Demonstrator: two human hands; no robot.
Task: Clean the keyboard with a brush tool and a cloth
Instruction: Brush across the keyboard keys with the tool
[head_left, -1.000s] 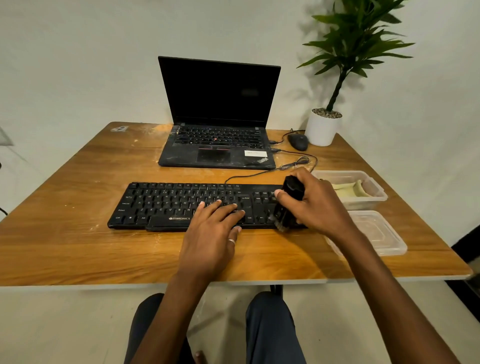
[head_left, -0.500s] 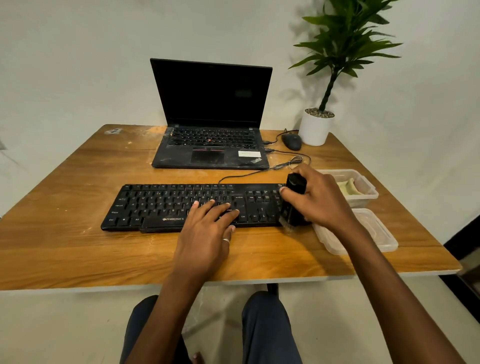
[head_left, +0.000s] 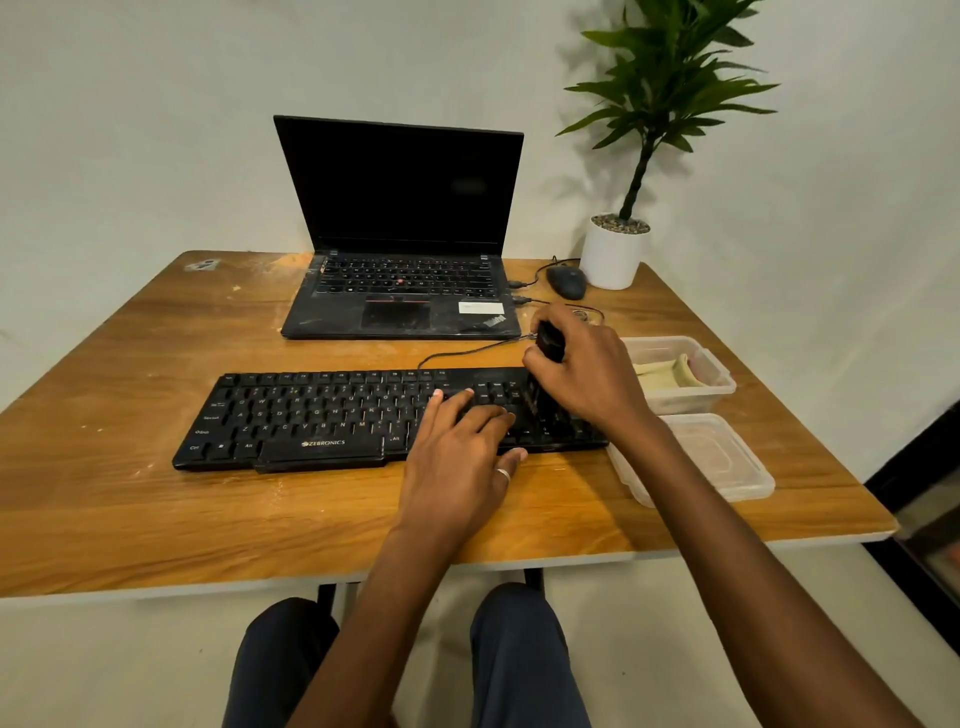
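Note:
A black Zebronics keyboard lies across the middle of the wooden table. My left hand rests flat on its right-centre keys, fingers straight. My right hand grips a black brush tool upright over the keyboard's right end, at the number pad; its bristle end sits on the keys, mostly hidden by my fingers. A pale folded cloth lies in a clear plastic tub to the right.
An open black laptop stands behind the keyboard, with a mouse and a white plant pot at the back right. A clear lid lies by the table's right edge. The keyboard cable runs across to the laptop.
My right hand has moved the brush from the keyboard's front right corner up toward the back of the number pad. My left hand stays on the keys.

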